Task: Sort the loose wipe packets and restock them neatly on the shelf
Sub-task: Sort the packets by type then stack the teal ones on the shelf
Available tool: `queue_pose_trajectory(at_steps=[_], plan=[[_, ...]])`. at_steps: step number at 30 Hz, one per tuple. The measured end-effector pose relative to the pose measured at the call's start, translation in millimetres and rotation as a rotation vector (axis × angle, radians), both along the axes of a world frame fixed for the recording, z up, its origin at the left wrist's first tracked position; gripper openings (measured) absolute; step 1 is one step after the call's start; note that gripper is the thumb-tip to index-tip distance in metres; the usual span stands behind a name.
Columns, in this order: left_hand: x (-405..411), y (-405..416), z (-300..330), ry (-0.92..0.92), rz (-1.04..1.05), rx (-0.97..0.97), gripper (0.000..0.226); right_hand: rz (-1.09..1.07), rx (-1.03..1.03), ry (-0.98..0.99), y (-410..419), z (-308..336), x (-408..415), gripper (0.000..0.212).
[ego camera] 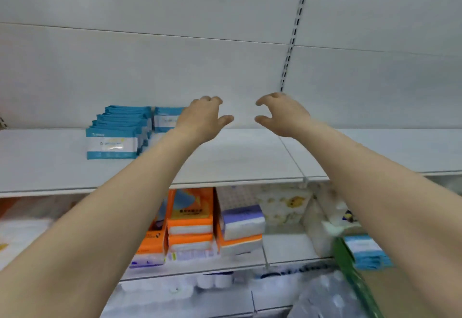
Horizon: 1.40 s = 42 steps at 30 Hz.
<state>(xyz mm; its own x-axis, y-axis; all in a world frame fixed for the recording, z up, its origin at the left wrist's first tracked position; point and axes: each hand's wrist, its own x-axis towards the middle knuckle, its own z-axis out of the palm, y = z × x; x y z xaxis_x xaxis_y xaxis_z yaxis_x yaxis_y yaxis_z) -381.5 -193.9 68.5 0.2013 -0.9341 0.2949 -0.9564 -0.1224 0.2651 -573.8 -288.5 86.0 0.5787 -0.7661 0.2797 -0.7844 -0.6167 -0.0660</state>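
Observation:
A row of blue and white wipe packets (117,135) stands upright on the white top shelf (237,157), left of centre. A second short row (166,119) stands just behind and right of it. My left hand (202,117) hovers over the shelf beside that second row, fingers loosely curled, holding nothing. My right hand (281,114) hovers a little to the right, fingers also loosely curled and empty. A stack of loose blue wipe packets (366,250) lies low at the right.
The shelf below holds orange tissue packs (191,220), a purple and white pack (242,222) and a yellow patterned pack (285,205). White rolls fill the bottom shelf (200,285). A green bag edge (350,267) sits at the lower right. A slotted upright (295,30) splits the back wall.

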Motion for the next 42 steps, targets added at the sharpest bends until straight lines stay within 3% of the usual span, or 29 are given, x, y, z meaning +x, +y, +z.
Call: queue_pose_trajectory(at_steps=[9, 17, 29, 35, 42], plan=[[-246, 47, 5, 0.057, -0.253, -0.146, 0.055, -0.148, -0.063, 0.025, 84, 25, -271, 0.048], [-398, 25, -8, -0.024, -0.477, -0.158, 0.054, -0.305, -0.081, 0.022, 107, -2, -428, 0.049], [-499, -99, -64, -0.047, -0.624, -0.052, 0.050, -0.390, 0.025, 0.024, 8, -64, -517, 0.049], [-511, -155, -148, -0.010, -0.538, 0.175, 0.053, -0.353, 0.282, 0.056, -62, -159, -537, 0.048], [-523, -187, -258, 0.169, -0.340, 0.435, 0.053, -0.251, 0.595, 0.221, -154, -294, -553, 0.049]])
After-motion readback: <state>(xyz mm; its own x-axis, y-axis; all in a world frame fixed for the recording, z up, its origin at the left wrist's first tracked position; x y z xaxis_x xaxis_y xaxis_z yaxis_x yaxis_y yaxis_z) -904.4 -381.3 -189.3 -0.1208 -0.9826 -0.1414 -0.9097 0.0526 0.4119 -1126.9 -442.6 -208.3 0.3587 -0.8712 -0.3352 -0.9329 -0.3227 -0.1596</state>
